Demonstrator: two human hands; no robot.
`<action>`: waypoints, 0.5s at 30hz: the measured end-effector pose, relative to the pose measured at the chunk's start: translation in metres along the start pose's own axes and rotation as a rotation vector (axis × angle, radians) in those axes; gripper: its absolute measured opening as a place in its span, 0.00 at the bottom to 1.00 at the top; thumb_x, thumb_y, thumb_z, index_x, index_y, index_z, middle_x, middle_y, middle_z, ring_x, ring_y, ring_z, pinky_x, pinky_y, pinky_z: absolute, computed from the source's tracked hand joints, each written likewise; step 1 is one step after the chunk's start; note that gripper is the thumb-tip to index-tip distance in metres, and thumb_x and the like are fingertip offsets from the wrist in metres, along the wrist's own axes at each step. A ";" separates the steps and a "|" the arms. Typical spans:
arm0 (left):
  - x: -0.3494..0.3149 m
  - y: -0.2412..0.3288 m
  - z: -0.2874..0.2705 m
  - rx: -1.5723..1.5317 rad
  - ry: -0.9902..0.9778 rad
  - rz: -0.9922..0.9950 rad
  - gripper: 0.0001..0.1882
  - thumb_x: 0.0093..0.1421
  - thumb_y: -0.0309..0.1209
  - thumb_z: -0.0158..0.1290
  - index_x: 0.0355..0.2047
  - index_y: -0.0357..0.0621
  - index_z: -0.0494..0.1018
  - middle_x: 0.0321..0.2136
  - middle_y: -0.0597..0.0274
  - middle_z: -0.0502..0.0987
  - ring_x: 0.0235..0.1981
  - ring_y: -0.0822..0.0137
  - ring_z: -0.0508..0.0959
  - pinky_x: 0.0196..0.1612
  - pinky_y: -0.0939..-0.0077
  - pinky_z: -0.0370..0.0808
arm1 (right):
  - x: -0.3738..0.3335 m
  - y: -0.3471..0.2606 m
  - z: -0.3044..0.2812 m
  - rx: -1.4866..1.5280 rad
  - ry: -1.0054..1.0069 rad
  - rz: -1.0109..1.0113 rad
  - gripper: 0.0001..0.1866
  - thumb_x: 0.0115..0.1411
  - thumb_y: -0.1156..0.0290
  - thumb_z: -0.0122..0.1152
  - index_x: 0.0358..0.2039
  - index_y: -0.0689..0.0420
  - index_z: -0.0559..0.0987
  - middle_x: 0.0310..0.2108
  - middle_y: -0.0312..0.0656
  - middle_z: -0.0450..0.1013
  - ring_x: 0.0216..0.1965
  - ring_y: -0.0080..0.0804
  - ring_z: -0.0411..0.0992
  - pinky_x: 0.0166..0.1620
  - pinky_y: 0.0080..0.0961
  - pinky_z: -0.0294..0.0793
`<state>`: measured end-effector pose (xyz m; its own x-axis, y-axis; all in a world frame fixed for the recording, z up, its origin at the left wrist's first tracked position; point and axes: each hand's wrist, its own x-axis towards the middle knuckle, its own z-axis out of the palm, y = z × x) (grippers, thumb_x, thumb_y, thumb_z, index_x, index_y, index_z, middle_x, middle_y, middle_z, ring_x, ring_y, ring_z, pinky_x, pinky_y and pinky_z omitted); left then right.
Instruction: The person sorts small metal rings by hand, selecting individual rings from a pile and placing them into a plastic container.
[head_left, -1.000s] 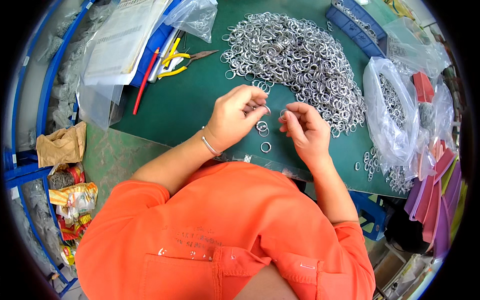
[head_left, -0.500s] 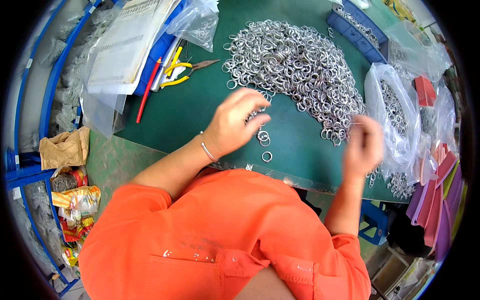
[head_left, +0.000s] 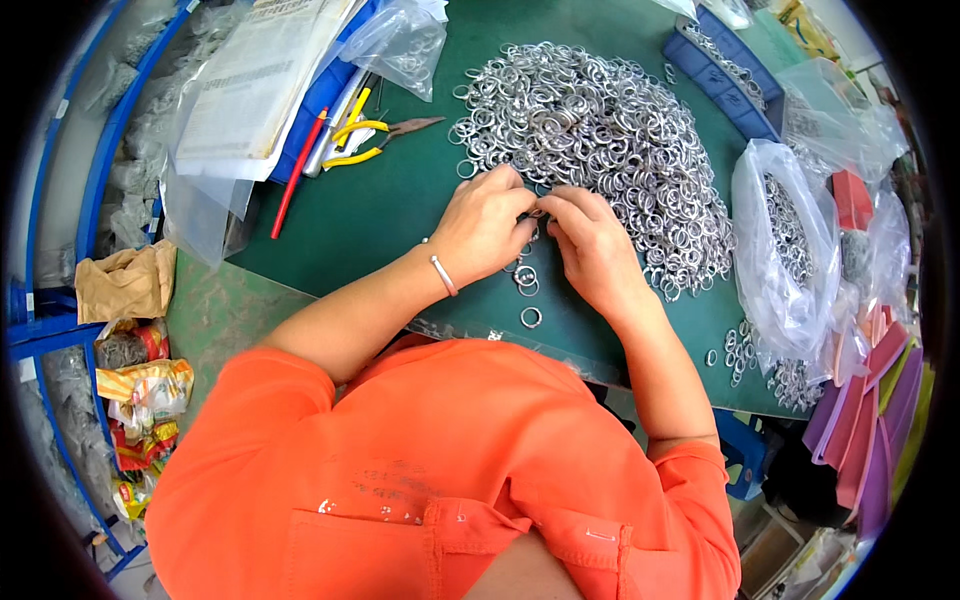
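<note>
My left hand [head_left: 487, 225] and my right hand [head_left: 597, 250] meet fingertip to fingertip over the near side of the green table. Both are closed in a pinch on a small metal ring [head_left: 537, 213], mostly covered by the fingers. Below them a short line of silver rings [head_left: 526, 276] lies on the table, partly hidden by my left hand, with one single ring [head_left: 531, 318] closest to the edge. Just beyond my fingers spreads a big heap of silver metal rings [head_left: 600, 130].
Yellow-handled pliers [head_left: 365, 145] and a red pencil [head_left: 299, 175] lie left, beside papers [head_left: 250, 100]. At right are a blue bin [head_left: 720, 75], a plastic bag of rings [head_left: 785, 235] and smaller ring piles [head_left: 740, 352]. The table's front edge [head_left: 560, 358] runs close to my body.
My right hand has moved left from the right edge of the heap to meet my left hand. My left fingers, apart before, are now closed.
</note>
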<state>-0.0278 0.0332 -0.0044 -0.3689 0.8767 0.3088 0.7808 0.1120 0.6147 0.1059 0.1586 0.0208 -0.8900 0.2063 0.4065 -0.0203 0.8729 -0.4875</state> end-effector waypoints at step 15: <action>-0.006 0.023 -0.011 -0.482 0.207 -0.070 0.16 0.54 0.16 0.56 0.44 0.35 0.72 0.33 0.57 0.79 0.34 0.71 0.81 0.37 0.79 0.78 | -0.026 -0.009 -0.008 0.306 0.075 0.396 0.08 0.52 0.83 0.60 0.33 0.60 0.77 0.30 0.41 0.73 0.31 0.33 0.73 0.33 0.24 0.74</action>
<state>-0.0132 0.0250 0.0162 -0.5413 0.7589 0.3620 0.4484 -0.1037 0.8878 0.1329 0.1488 0.0210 -0.8215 0.5365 0.1933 0.1696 0.5535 -0.8154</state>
